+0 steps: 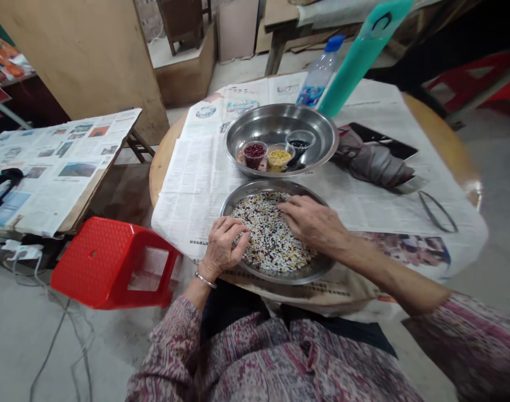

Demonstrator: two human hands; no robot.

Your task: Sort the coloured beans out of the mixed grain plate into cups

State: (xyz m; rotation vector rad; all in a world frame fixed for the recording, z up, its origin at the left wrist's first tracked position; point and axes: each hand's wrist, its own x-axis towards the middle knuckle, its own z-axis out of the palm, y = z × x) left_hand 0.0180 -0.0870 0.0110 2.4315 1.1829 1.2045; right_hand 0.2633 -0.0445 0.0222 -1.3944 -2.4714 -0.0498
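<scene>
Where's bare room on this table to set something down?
Bare newspaper shows left of the rear basin; a smaller patch lies between the grey bundle and right forearm. Crowded: the rear basin's far-right side, with bottle and turquoise object, and the front basin, with the left hand and right hand.

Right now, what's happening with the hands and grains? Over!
Left hand at left rim of near bowl. Right hand, fingers at the mixed grains. Far bowl, three cups inside, beyond; not blocking hands.

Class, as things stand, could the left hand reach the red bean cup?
Probably yes: the left hand is at the left edge of the near basin, and the red bean cup looks uncovered, with the rim of the far basin to clear.
</scene>
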